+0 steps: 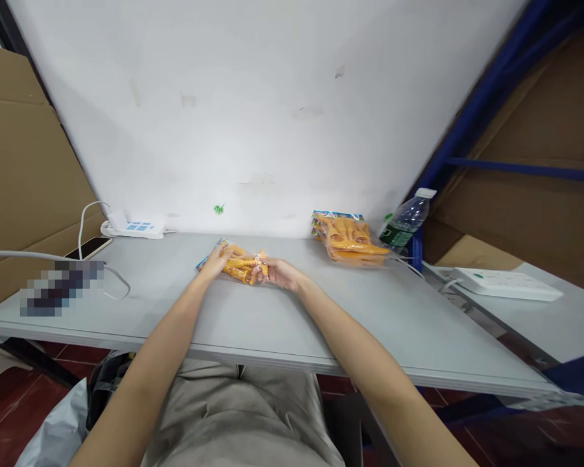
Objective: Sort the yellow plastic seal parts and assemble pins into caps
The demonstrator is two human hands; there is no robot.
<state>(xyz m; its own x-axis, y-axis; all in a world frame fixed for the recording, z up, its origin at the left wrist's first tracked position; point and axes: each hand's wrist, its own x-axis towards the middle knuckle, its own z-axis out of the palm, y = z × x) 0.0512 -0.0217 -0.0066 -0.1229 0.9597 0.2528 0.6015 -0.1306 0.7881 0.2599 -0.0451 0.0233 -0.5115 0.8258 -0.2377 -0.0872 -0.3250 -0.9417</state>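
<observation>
A clear plastic bag of orange toy-like pieces (241,267) lies on the grey table (253,318), in front of me. It has a blue printed header at its left end. My left hand (216,262) is closed over that header end. My right hand (283,275) grips the bag's other end, its fingertips on the plastic near the orange pieces. What exactly the pieces are cannot be made out. More bags of the same orange pieces (353,240) lie stacked at the back right, out of reach of both hands' grip.
A clear bottle with a green label (403,220) stands behind the stack. White power strips (139,228) lie at the back left and on the right-hand surface. A phone (90,248) and white cables are at left. A cardboard box (19,168) borders the left side, a blue frame the right.
</observation>
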